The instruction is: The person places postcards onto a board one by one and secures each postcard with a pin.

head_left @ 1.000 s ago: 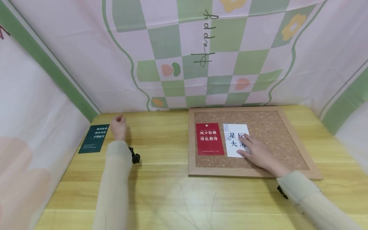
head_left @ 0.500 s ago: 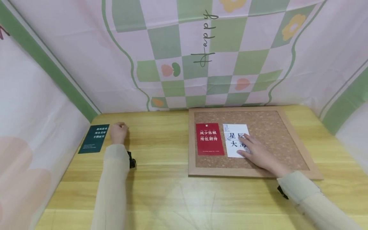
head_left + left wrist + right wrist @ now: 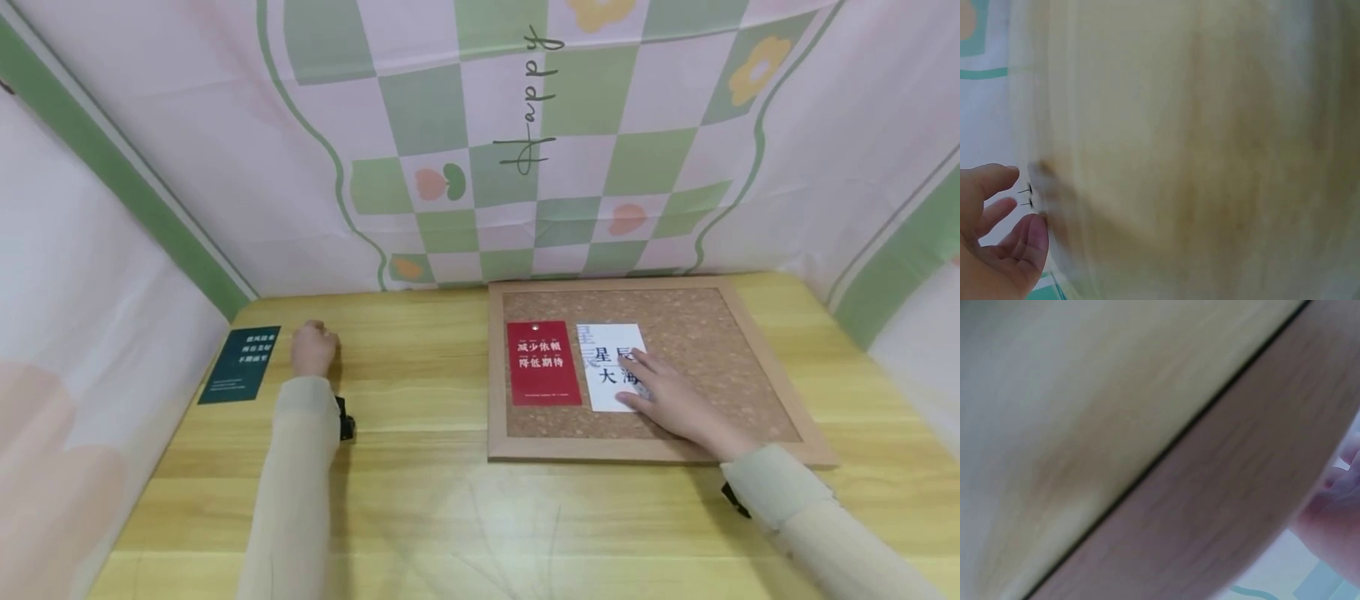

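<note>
My right hand (image 3: 667,402) rests with spread fingers on the right part of a white card (image 3: 602,387) with dark Chinese characters. That card lies on a wood-framed cork board (image 3: 720,350), beside a red card (image 3: 546,379). At the table's far left, my left hand (image 3: 313,350) is down near the tabletop, right of a dark green card (image 3: 238,367). In the left wrist view, its thumb and bent fingers stand apart. Two small dark tacks (image 3: 1030,189) with thin points show between them. Only a part of my right hand (image 3: 1335,528) appears in the right wrist view.
A light wood table (image 3: 420,500) carries everything. Behind it hangs a pink and green checkered cloth (image 3: 510,167), with more cloth at both sides. A small black wrist camera (image 3: 347,419) sits under the left cuff.
My left hand has turned over, its fingers going from upward to down by the tabletop. The right hand stays on the white card. The head view has shifted slightly.
</note>
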### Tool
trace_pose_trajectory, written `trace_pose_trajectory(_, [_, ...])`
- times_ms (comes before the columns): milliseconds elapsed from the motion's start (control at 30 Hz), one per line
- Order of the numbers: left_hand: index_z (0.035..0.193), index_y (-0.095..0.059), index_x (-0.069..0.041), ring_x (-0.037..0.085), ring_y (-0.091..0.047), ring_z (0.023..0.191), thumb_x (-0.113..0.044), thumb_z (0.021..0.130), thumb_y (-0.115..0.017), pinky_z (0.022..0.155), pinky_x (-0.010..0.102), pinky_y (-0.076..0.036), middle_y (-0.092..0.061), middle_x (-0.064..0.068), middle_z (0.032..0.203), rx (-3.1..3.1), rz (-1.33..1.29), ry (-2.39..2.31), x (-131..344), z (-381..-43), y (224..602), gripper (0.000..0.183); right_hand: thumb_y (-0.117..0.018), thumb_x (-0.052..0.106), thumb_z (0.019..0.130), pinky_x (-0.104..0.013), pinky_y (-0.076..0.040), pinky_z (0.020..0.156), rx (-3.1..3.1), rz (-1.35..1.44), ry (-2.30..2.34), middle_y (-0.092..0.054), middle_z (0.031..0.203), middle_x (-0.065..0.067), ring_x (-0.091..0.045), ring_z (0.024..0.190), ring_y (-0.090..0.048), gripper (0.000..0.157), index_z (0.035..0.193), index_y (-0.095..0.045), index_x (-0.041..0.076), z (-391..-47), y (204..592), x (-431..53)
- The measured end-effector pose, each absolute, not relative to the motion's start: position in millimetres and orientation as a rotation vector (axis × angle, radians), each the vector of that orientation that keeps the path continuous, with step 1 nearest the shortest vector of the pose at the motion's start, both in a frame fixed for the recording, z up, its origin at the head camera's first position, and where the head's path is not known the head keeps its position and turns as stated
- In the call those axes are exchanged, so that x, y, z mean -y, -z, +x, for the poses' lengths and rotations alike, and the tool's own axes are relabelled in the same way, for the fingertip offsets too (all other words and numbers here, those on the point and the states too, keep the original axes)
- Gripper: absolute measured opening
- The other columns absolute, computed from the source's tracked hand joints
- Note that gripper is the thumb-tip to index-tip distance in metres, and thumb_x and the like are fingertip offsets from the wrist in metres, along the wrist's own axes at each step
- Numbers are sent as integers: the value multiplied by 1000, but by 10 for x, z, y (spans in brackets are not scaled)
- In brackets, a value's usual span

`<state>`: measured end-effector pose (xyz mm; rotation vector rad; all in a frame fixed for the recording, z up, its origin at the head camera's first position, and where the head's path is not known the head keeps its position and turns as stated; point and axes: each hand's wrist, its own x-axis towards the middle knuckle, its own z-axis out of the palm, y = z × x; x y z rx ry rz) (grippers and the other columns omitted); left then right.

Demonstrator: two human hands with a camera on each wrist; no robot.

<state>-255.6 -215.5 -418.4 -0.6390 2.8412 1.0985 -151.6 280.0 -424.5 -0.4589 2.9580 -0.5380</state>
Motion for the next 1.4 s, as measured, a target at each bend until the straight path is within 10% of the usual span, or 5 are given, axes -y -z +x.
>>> trace_pose_trajectory(1400, [129, -51, 7, 42, -48, 115, -13, 99, -44, 99, 51, -45, -45, 29, 129, -2919, -559, -993, 2208, -2586, 4261, 36, -58, 35, 94, -68, -23, 109, -2952, -459, 532, -27, 149, -33, -55, 135, -25, 63, 142, -40, -2, -1493, 4233, -2813])
